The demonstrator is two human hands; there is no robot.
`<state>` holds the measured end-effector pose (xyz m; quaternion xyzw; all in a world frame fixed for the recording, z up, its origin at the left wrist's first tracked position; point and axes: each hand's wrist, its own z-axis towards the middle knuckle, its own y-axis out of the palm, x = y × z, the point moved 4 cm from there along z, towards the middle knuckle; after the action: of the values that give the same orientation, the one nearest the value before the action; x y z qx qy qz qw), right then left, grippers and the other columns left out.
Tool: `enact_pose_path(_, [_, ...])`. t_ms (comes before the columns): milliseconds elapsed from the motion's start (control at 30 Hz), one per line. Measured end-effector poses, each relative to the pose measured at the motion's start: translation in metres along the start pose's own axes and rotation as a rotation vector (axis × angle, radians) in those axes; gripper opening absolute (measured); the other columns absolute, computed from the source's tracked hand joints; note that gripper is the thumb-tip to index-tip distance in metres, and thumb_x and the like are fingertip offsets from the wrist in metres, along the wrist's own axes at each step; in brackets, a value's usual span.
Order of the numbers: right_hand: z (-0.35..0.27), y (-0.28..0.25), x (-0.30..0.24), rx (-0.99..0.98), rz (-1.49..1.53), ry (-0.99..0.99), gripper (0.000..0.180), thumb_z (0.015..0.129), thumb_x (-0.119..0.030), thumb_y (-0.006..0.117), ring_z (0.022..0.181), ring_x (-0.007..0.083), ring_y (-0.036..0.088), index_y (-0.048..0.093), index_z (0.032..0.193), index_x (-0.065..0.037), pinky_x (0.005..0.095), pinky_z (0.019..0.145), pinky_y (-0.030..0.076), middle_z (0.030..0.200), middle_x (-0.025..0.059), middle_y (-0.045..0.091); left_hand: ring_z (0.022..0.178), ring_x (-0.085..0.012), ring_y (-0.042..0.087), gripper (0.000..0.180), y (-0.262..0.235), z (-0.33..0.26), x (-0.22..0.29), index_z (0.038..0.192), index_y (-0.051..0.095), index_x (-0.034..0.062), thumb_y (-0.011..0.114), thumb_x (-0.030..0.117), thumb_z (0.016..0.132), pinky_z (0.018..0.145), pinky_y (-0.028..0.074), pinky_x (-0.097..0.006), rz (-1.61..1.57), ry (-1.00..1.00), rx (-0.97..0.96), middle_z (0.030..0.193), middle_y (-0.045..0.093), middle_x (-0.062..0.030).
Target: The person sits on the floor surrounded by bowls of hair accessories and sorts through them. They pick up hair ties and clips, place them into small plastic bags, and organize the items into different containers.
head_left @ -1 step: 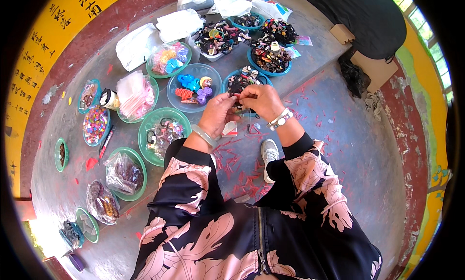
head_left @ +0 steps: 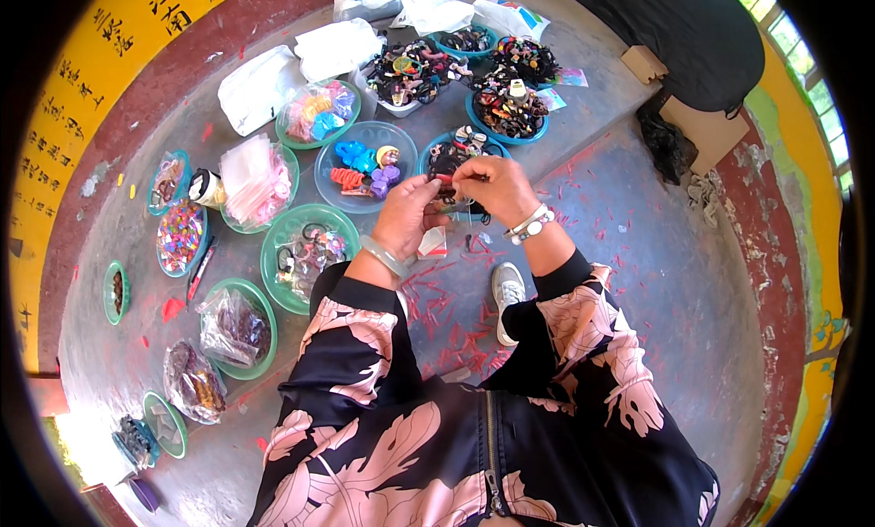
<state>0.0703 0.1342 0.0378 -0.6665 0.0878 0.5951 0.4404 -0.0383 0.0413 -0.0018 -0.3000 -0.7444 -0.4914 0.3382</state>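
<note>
One hair clip (head_left: pixel 445 179) between two hands

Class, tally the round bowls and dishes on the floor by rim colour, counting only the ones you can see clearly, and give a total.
Green-rimmed bowls: 7
Blue or teal-rimmed bowls: 6
Total: about 13; the small ones at the lower left edge are hard to tell.

Cardboard boxes (head_left: pixel 700 126) beside black cloth (head_left: pixel 684 35).

Both forearms raised forward, left hand (head_left: pixel 407 215) and right hand (head_left: pixel 492 188) pinched together, fingertips meeting
</note>
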Motion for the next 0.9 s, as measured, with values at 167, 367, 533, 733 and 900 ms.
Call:
enact_pose_path(167, [0.002, -0.016, 0.001, 0.022, 0.108, -0.026, 0.01, 0.074, -0.005, 0.063, 0.067, 0.0085, 0.055, 0.063, 0.082, 0.0, 0.0231, 0.062, 0.044, 0.073, 0.0027, 0.061, 0.069, -0.0085, 0.058, 0.017, -0.009, 0.002, 0.003, 0.098, 0.056, 0.0066, 0.046, 0.017, 0.089, 0.054, 0.05, -0.021, -0.103, 0.031, -0.012, 0.086, 0.062, -0.0033])
enact_pose_path(367, [0.001, -0.009, 0.018, -0.071, 0.279, 0.167, 0.024, 0.072, -0.016, 0.07, 0.071, 0.0093, 0.056, 0.062, 0.087, 0.001, 0.0228, 0.063, 0.045, 0.078, 0.0037, 0.063, 0.071, -0.0059, 0.056, 0.017, -0.011, 0.005, 0.004, 0.1, 0.056, 0.006, 0.048, 0.017, 0.088, 0.054, 0.049, -0.019, -0.162, 0.118, -0.029, 0.089, 0.061, -0.0032])
enact_pose_path(533, [0.004, 0.006, 0.026, -0.111, 0.434, 0.21, 0.027, 0.072, -0.021, 0.071, 0.071, 0.0078, 0.056, 0.062, 0.088, 0.0, 0.0217, 0.062, 0.044, 0.079, 0.0036, 0.063, 0.074, -0.0054, 0.056, 0.02, -0.002, -0.002, 0.012, 0.103, 0.057, 0.0054, 0.049, 0.017, 0.089, 0.056, 0.049, -0.018, -0.139, 0.191, -0.047, 0.094, 0.06, -0.0023])
enact_pose_path(733, [0.006, 0.008, 0.031, -0.09, 0.502, 0.219, 0.025, 0.071, -0.019, 0.072, 0.066, 0.0068, 0.054, 0.063, 0.085, 0.0, 0.0211, 0.059, 0.042, 0.075, 0.0018, 0.062, 0.07, -0.0074, 0.056, 0.02, 0.006, -0.006, 0.014, 0.104, 0.057, 0.0049, 0.052, 0.015, 0.087, 0.056, 0.049, -0.02, -0.113, 0.208, -0.036, 0.091, 0.06, -0.0014])
enact_pose_path(900, [0.007, 0.009, 0.037, -0.136, 0.531, 0.224, 0.022, 0.068, -0.015, 0.073, 0.063, 0.0066, 0.051, 0.063, 0.082, -0.001, 0.0211, 0.056, 0.04, 0.072, 0.0008, 0.061, 0.069, -0.0087, 0.056, 0.019, 0.007, -0.003, 0.011, 0.103, 0.057, 0.0044, 0.054, 0.013, 0.086, 0.056, 0.049, -0.02, -0.118, 0.192, -0.068, 0.09, 0.06, -0.0024])
